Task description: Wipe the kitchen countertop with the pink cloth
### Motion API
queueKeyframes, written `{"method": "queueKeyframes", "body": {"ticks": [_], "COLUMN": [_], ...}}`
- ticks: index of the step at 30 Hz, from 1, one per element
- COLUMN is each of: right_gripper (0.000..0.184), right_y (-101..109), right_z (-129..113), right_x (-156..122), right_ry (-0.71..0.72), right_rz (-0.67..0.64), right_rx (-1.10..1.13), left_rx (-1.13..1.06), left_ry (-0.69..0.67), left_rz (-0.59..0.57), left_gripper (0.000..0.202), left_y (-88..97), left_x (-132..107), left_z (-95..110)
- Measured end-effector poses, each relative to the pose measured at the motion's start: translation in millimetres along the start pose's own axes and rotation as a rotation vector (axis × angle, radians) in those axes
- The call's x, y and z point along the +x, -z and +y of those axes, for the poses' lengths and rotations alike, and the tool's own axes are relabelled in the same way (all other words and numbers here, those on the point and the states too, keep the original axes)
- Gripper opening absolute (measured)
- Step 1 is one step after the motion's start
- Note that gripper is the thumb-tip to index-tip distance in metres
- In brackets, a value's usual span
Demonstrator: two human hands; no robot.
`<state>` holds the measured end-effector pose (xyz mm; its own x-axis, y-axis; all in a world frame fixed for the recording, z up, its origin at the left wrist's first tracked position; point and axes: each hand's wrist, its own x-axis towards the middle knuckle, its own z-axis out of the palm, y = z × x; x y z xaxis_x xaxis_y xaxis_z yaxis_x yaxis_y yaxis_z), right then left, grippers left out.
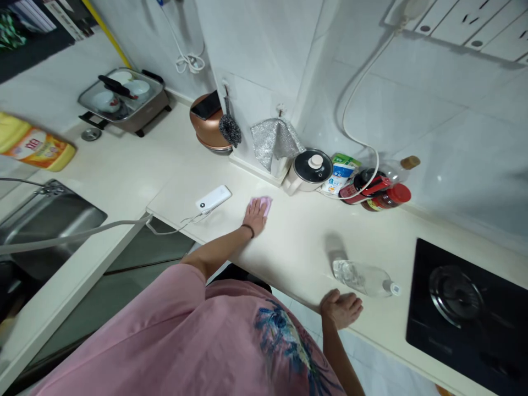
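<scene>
Fingers [256, 205] of the left hand [254, 215] lie flat and close together, pressing a small pink cloth [265, 203] onto the cream countertop [297, 242]; the cloth sits near the back wall, just right of a white rectangular power bank [213, 198] with its thin cable trailing off the counter edge. Further left: steel sink [45, 220], yellow detergent bottle [37, 147]. Behind the cloth, a silvery mesh rag [274, 142] hangs; beside it a white pot with a black lid [310, 169]. Right hand [341, 308] rests at the counter's front edge, fingers loosely curled, holding nothing, just beside a clear plastic bottle lying on its side [363, 278]. Far right: black glass gas hob [466, 308].
</scene>
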<state>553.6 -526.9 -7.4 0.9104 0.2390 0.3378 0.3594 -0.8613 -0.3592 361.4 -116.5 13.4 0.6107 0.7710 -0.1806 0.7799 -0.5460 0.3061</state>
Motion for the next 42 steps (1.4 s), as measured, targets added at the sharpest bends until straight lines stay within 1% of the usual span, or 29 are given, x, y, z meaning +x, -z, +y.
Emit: {"method": "queueKeyframes", "body": {"ticks": [2,3,4,5,7,10,12,14,18,19,21,24,26,29,31,33,34,36,39,42], "right_gripper": [0.063,0.064,0.066,0.067,0.071,0.073,0.074,0.074,0.073,0.073,0.074,0.074,0.074,0.074,0.074,0.074,0.074,0.073,0.073,0.075], "right_y": [-2.1,-2.9,-3.5,-3.9,-4.4,-4.3,-3.8,-3.1,-2.8,-3.1,-4.1,-5.4,-5.3,-3.8,-2.6,-1.8,-1.6,-1.7,-2.7,-3.9], "right_z": [3.2,4.6,5.7,6.5,7.0,5.1,3.2,1.5,0.5,0.7,1.4,2.6,2.8,2.2,1.7,1.4,1.4,1.5,1.7,1.1], "right_x": [-2.0,-3.0,-4.0,-5.0,-6.6,-8.0,-8.1,-8.0,-8.8,-9.3,-10.5,-11.7,-11.9,-11.3,-10.9,-10.7,-10.7,-10.8,-10.9,-10.9], "right_ry": [-0.010,-0.014,-0.019,-0.024,-0.036,-0.055,-0.058,-0.059,-0.067,-0.071,-0.080,-0.090,-0.096,-0.108,-0.118,-0.127,-0.129,-0.125,-0.117,-0.131], "right_rz": [-0.012,-0.018,-0.025,-0.032,-0.043,-0.049,-0.049,-0.045,-0.046,-0.050,-0.060,-0.076,-0.090,-0.120,-0.139,-0.154,-0.156,-0.148,-0.129,-0.126], "right_rx": [-0.002,-0.002,-0.001,0.000,0.001,-0.002,-0.003,-0.004,-0.007,-0.009,-0.018,-0.033,-0.039,-0.037,-0.031,-0.028,-0.028,-0.030,-0.029,-0.025], "left_rx": [-0.034,-0.044,-0.049,-0.051,-0.048,-0.045,-0.051,-0.060,-0.079,-0.080,-0.080,-0.073,-0.067,-0.062,-0.062,-0.063,-0.063,-0.063,-0.066,-0.066], "left_ry": [0.073,0.097,0.107,0.100,0.033,-0.148,-0.234,-0.251,-0.162,-0.142,-0.143,-0.245,-0.324,-0.424,-0.483,-0.522,-0.537,-0.570,-0.614,-0.594], "left_rz": [0.004,0.008,0.008,0.004,-0.026,-0.106,-0.139,-0.142,-0.123,-0.123,-0.135,-0.174,-0.197,-0.225,-0.243,-0.256,-0.261,-0.269,-0.288,-0.302], "left_gripper": [0.076,0.076,0.076,0.076,0.077,0.078,0.078,0.078,0.077,0.076,0.077,0.078,0.077,0.077,0.077,0.077,0.077,0.079,0.080,0.078], "left_y": [8.9,10.1,8.6,4.4,-10.8,-38.9,-50.8,-53.6,-47.2,-47.4,-52.3,-66.2,-74.8,-83.7,-89.0,-95.0,-98.2,-104.1,-109.3,-108.3], "left_x": [42.0,55.7,63.4,65.3,54.8,29.6,27.0,41.9,89.4,96.7,102.4,101.2,105.3,123.1,135.2,140.4,139.4,130.1,102.4,68.3], "left_z": [16.1,25.2,35.2,46.4,72.2,115.0,141.8,164.0,195.2,202.6,219.5,251.5,275.8,310.5,328.7,340.8,344.5,347.0,340.9,324.8]}}
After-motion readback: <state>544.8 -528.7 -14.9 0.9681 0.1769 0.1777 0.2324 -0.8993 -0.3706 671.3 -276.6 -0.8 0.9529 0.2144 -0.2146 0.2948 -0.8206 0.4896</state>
